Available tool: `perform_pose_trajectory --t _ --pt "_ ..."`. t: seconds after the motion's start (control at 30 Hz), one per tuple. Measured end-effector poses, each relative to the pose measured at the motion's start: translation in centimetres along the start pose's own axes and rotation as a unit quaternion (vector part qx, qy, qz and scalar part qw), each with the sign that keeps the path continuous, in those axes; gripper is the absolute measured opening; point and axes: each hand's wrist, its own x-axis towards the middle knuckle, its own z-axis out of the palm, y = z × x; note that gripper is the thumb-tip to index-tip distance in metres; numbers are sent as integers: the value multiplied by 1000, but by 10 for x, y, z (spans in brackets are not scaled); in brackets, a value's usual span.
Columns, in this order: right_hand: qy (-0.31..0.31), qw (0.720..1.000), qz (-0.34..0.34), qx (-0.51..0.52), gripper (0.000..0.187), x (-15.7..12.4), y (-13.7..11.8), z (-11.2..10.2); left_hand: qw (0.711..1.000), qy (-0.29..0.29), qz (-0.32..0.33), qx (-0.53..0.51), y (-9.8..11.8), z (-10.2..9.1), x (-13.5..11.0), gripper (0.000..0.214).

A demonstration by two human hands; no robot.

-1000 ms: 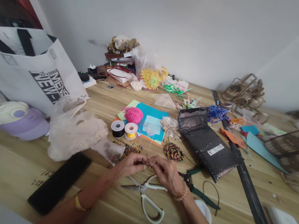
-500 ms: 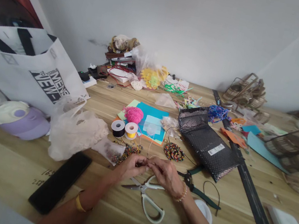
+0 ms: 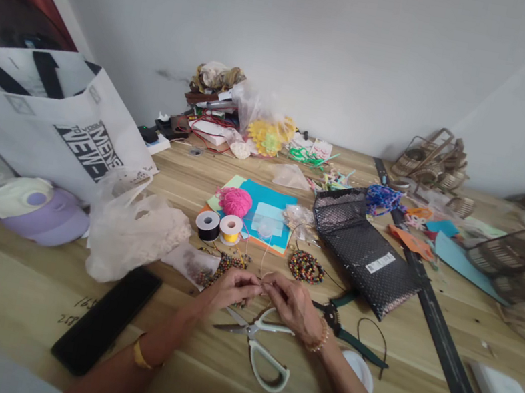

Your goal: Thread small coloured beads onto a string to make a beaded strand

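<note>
My left hand [image 3: 232, 288] and my right hand [image 3: 295, 304] meet fingertip to fingertip over the table, both pinched on a thin cord [image 3: 263, 259]. A pale length of it rises beyond the fingers; the exact spot they grip is too small to make out. Just under the hands lie open scissors [image 3: 251, 331] with white handles, partly covered by the right hand. Beside the left hand, small multicoloured beads [image 3: 226, 266] spill from a clear bag [image 3: 190, 264]. A coil of strung beads [image 3: 305, 267] lies beyond the right hand.
Ahead stand black [image 3: 207, 225] and yellow [image 3: 231, 229] thread spools, with pink yarn [image 3: 235, 202] on coloured paper. At right are green-handled pliers [image 3: 353, 342], a black bubble mailer [image 3: 364, 255] and a white lid [image 3: 358, 370]. A black phone-like slab [image 3: 105, 321] and plastic bag [image 3: 134, 235] lie left.
The fingertips have drawn slightly apart, and the right fingers have shifted a little. Both hands stay in nearly the same place; the things on the table have not moved.
</note>
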Motion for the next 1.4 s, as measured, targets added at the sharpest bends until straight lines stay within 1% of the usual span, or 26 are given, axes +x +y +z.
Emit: perform_pose_trajectory --t 0.17,0.33,0.43,0.53,0.73,0.83,0.9,0.97,1.1,1.2,1.3,1.4 --pt "-6 1000 -9 -24 20 -1 4 3 999 35 -1 14 1 0 1 25" --pt "7 1000 -20 -15 19 0 4 1 995 53 -54 -61 -1 -1 0 28" --pt "25 999 -30 -9 18 2 -1 -2 991 52 -55 -107 -4 -3 -1 29" --pt "31 999 -36 -10 18 3 -3 -3 990 54 -59 -120 -7 -4 0 29" --pt "17 999 -37 -16 20 4 -3 -5 981 85 -69 -162 -8 -4 2 30" --pt "11 999 -34 -13 20 4 -2 -6 976 89 -73 -183 -5 -3 2 35" --pt "12 999 -33 -11 20 3 -1 -6 981 82 -66 -165 -4 -3 2 36" --pt "13 999 -30 -15 19 3 0 -5 987 79 -59 -130 -2 -2 1 32" --pt "12 999 -22 -25 18 3 1 -4 990 109 -56 -74 -1 0 0 29" --pt "43 999 -22 -16 17 3 0 -1 991 122 -39 -38 -2 2 3 27" --pt "79 997 -20 -3 15 3 -2 3 991 135 -7 -11 -6 5 6 21" --pt "86 996 9 7 14 2 -5 10 988 150 19 -1 -7 9 6 16"
